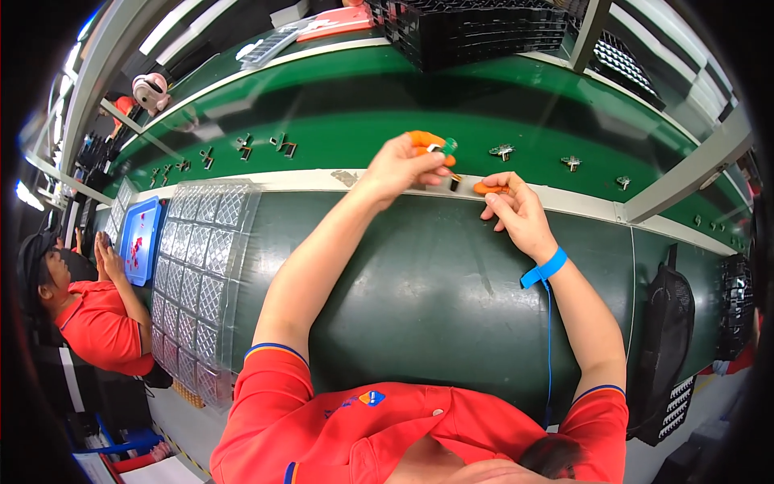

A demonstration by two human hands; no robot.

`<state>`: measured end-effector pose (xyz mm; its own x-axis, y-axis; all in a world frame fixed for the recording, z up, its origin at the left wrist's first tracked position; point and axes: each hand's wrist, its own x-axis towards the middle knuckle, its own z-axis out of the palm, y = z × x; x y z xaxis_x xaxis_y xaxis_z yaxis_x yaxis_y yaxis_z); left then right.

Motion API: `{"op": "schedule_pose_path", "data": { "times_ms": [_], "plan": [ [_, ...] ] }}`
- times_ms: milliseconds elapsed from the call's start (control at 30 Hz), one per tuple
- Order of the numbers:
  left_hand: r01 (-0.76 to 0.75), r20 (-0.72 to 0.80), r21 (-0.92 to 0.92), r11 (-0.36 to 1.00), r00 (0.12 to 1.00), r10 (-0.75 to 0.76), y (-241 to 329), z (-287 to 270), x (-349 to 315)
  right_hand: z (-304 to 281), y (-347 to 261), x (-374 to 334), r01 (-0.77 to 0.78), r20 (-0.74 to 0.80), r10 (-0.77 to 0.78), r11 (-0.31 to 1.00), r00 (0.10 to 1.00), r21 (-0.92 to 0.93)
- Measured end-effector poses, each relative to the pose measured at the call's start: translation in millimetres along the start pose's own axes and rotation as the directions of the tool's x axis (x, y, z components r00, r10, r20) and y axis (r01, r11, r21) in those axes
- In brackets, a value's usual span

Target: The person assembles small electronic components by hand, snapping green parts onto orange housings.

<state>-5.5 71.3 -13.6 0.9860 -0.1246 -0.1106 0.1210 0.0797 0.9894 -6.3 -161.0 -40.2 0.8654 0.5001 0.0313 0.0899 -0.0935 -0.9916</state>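
Note:
My left hand (399, 171) is over the white edge strip of the green conveyor belt, with orange covers on its fingertips. It is closed on a small green circuit board (449, 148). A short dark and gold piece (455, 183) hangs just below those fingers; whether it joins the board I cannot tell. To its right, my right hand (520, 216) has bent fingers, orange fingertip covers and a gap between thumb and forefinger, with nothing visible in it. A blue wrist strap (546, 269) with a thin cord circles that wrist. Similar small boards (501, 152) lie spaced along the belt (355, 113).
Stacked clear plastic compartment trays (197, 274) stand at the left of the dark green table (419, 298). Beyond them are a blue tray (142, 242) with red bits and a co-worker (105, 315) in red. Black crates (472, 32) stand behind the belt; metal posts (693, 169) rise at right.

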Motion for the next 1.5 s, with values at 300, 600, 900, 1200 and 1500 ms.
{"op": "schedule_pose_path", "data": {
  "times_ms": [300,600,900,1200,1500],
  "plan": [
    [0.137,0.133,-0.367,0.92,0.987,-0.094,-10.3,34.6,-3.0,-3.1,1.4,0.4,0.0,0.085,-0.008,0.996,0.996,0.09],
    [0.188,0.202,-0.344,0.92,0.972,-0.123,-5.3,18.2,-2.6,-2.1,6.1,0.7,0.013,0.066,-0.018,0.997,0.998,0.071],
    [0.139,0.102,0.117,0.983,0.983,-0.151,-8.0,13.9,2.0,5.5,6.5,-0.7,0.202,-0.003,-0.208,0.952,0.978,-0.231],
    [0.122,0.192,0.28,0.952,0.965,-0.18,-8.8,23.0,-4.6,12.2,-3.2,1.9,0.547,0.052,-0.683,0.534,0.728,-0.645],
    [0.095,0.253,0.269,0.958,0.953,-0.166,-5.1,22.2,-7.9,10.5,-2.9,1.0,0.552,0.091,-0.688,0.49,0.72,-0.675]
  ]
}}
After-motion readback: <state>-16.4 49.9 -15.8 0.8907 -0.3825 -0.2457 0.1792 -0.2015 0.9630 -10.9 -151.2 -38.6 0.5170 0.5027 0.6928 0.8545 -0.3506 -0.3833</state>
